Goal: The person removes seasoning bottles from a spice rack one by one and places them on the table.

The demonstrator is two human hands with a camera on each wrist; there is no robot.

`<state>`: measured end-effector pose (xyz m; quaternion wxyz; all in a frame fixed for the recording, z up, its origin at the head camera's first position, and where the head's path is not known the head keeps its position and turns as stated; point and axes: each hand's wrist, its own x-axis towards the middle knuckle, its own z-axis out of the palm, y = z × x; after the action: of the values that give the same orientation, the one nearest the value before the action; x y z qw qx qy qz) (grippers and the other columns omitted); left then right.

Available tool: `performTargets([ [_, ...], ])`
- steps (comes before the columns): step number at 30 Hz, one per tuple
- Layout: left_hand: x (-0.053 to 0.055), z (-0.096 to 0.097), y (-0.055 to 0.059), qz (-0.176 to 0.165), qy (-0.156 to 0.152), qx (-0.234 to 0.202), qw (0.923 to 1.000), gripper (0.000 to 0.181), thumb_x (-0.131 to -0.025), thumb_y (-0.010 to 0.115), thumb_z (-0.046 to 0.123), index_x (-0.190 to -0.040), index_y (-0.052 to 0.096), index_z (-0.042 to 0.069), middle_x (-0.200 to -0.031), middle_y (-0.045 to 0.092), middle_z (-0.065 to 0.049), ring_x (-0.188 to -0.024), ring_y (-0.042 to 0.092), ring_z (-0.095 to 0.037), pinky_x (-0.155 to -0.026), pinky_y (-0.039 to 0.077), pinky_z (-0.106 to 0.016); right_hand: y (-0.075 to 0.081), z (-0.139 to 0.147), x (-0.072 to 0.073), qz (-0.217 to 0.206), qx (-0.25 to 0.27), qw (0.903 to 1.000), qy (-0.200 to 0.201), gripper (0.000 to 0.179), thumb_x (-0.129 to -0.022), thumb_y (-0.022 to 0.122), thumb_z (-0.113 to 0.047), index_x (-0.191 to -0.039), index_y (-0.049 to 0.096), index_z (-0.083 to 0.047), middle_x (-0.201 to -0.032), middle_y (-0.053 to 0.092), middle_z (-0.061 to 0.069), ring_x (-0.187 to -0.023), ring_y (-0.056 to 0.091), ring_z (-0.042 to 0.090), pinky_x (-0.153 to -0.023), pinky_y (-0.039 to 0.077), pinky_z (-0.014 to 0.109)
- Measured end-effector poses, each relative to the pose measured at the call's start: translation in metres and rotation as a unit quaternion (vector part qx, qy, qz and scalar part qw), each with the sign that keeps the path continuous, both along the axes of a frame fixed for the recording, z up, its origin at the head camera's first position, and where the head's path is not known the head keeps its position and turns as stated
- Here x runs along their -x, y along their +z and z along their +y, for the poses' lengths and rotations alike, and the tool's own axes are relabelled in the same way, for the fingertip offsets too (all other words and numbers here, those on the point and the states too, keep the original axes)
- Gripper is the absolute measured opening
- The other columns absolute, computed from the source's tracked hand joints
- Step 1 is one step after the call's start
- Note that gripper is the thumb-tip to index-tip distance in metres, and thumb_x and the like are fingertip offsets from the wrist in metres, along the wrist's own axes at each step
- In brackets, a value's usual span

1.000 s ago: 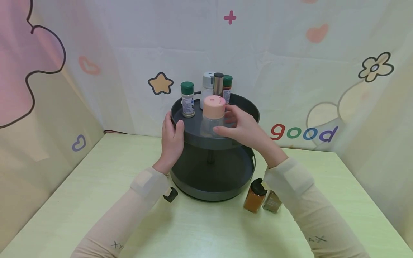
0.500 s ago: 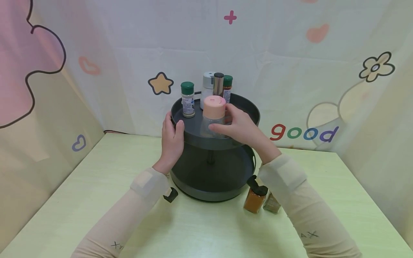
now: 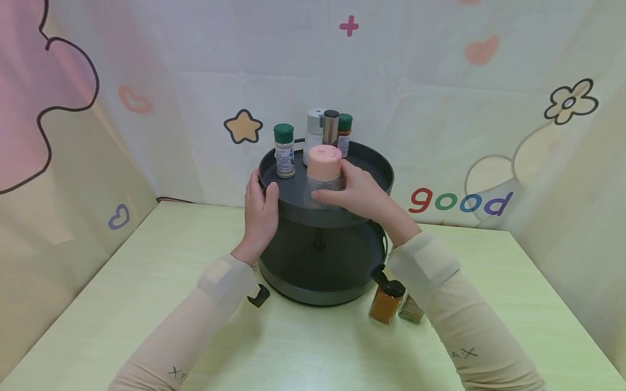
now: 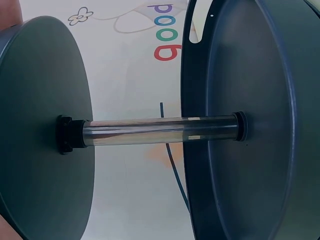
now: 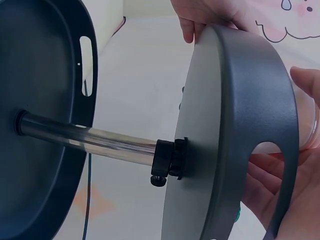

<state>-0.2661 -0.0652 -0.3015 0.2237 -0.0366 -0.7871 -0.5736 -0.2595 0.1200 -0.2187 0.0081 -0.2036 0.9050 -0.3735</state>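
Note:
A two-tier round dark grey rack [image 3: 320, 217] stands on the table. My left hand [image 3: 261, 214] holds the left side of its upper tray, fingers along the outer wall and thumb near the front rim. On that tray stands a clear jar with a pink lid [image 3: 325, 163]. My right hand [image 3: 362, 196] grips the jar, thumb across its front and fingers behind it on the right. Through the right wrist view the clear jar [image 5: 306, 117] shows above the tray's cut-out handle, with my fingers wrapped round it. Its base is hidden behind the tray wall.
A green-capped shaker [image 3: 285, 152], a white-topped bottle [image 3: 315, 125], a metal cylinder [image 3: 331, 127] and another green-capped shaker [image 3: 344, 133] share the upper tray. An orange spice jar [image 3: 385, 307] with a flipped-up black lid and a brown-filled jar [image 3: 412, 310] sit front right.
My right hand has shifted slightly left, and its thumb has moved further across the jar's front. The left hand, the rack and the jar stay where they were.

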Motion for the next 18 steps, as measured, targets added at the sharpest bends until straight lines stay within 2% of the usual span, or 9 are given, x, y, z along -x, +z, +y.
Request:
performTargets([
  [18,0.0003,0.0001,-0.0001,-0.001,0.000,-0.001,1.0000,0.061,-0.091,0.030,0.037,-0.141,0.011,0.008,-0.147,0.014,-0.006,-0.133,0.019,-0.021,-0.108,0.021,-0.042,-0.0008,-0.0014,-0.0003,-0.005,0.010,0.9999,0.004,0.067,-0.077,0.064,-0.034,-0.131,0.031,-0.011,-0.127,0.048,0.008,-0.110,0.048,0.023,-0.094,0.039,0.045],
])
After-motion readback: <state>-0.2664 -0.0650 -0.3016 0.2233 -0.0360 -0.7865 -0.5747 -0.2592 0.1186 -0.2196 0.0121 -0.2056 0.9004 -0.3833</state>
